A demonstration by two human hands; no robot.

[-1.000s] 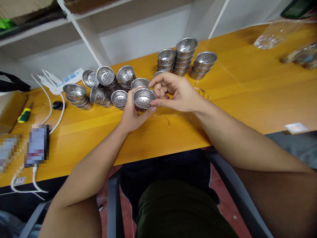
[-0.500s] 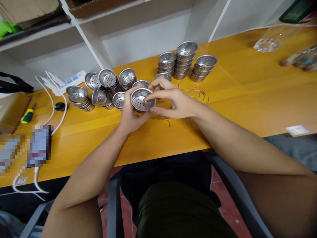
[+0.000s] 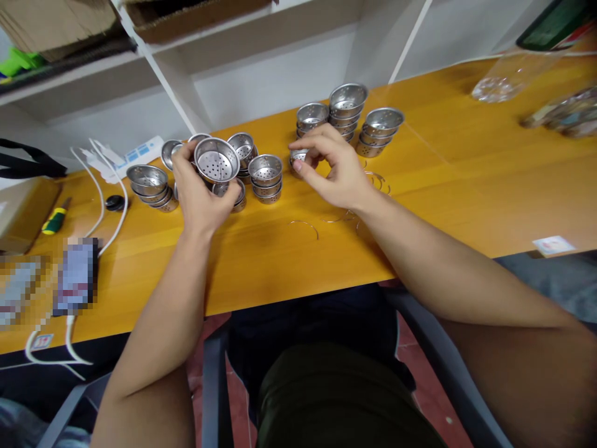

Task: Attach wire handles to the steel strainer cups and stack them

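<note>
In my left hand [image 3: 200,199] is a perforated metal strainer cup [image 3: 217,163], raised above other cups with its mouth facing up toward me. A thin wire shows inside it. My fingers wrap its left side and the thumb lies below it at the right. My right hand [image 3: 333,165] hovers with thumb and index finger apart around the edge of a small strainer cup [image 3: 296,158], which it partly hides; whether the fingers touch it I cannot tell. Between the hands stands a stack of strainer cups [image 3: 265,177]. Thin curved wires [image 3: 305,223] lie near my right wrist.
More stacked cups [image 3: 347,99] stand at the back, and others [image 3: 148,180] at the left. A screwdriver [image 3: 56,218], a phone [image 3: 74,274] with white cables and a power strip [image 3: 144,152] are on the left. A clear plastic bottle [image 3: 499,87] is at the far right.
My left hand has moved left and a little up with the strainer cup. My right hand has come away from that cup, shifting right and back to the small cup.
</note>
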